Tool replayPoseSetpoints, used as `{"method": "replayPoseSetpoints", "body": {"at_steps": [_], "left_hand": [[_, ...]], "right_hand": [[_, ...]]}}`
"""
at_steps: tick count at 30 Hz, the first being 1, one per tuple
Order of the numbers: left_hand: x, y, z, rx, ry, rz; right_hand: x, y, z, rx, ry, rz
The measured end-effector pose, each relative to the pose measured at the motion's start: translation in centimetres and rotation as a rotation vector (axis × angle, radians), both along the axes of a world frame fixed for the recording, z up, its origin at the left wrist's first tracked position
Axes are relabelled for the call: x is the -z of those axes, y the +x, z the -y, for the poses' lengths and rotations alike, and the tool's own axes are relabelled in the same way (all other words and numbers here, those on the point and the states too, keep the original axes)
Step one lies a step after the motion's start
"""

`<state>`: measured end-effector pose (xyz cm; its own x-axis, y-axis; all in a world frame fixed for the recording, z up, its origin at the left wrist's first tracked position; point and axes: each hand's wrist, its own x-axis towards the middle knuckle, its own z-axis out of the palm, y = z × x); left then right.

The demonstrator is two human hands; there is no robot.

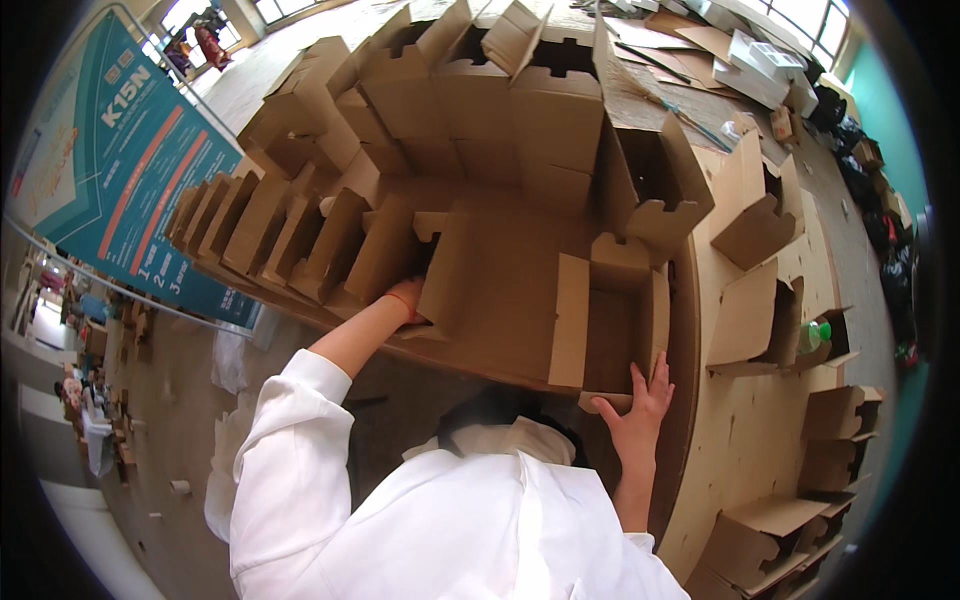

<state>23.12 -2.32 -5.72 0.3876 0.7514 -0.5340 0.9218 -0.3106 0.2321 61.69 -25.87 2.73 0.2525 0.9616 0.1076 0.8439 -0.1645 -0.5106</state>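
Clock directions taken from the centre of the view, 12 at the far edge. Left hand (405,293) near 9 o'clock, reaching into a narrow open carton (442,280) at the right end of a row of standing cartons (255,225); red band (408,307) at the wrist. Its fingers are mostly hidden by the carton, so cannot tell whether they pinch anything. Right hand (640,405) at 4 o'clock, fingers spread and thumb held apart, at the near right corner of an open-topped box (570,320). That box lies between 3 and 4 o'clock on the brown work surface (500,270), flaps outward, inside visible. Taller cartons (550,120) line the far side from 11 to 1 o'clock; another open carton (655,185) stands at 2. Plywood table (735,440) along 2 to 5 o'clock carries more open boxes (755,315); a green bottle (813,337) sits among them at 3. Teal banner (150,190) at 10 o'clock, beyond the row.
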Motion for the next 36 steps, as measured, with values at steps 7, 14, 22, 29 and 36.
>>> {"method": "replayPoseSetpoints", "body": {"at_steps": [7, 14, 22, 29, 36], "left_hand": [[0.5, 0.7, -1.2, -0.103, -0.078, 0.146], [0.2, 0.4, -1.2, -0.339, 0.125, 0.223], [-13.0, -2.0, 2.4, -0.691, -0.277, 1.16], [-23.0, 5.9, 10.3, -0.619, -0.347, 1.36], [-15.3, 7.4, 9.1, -0.679, -0.437, 1.379]], "right_hand": [[0.7, 0.2, 0.1, 0.009, 0.043, -0.018], [0.7, 0.4, 0.1, 0.003, 0.085, -0.043], [0.8, 0.4, 0.4, 0.014, 0.095, -0.031], [0.6, 0.1, 0.2, 0.011, 0.064, -0.042], [0.5, 0.1, 0.3, 0.012, 0.074, -0.017]]}}
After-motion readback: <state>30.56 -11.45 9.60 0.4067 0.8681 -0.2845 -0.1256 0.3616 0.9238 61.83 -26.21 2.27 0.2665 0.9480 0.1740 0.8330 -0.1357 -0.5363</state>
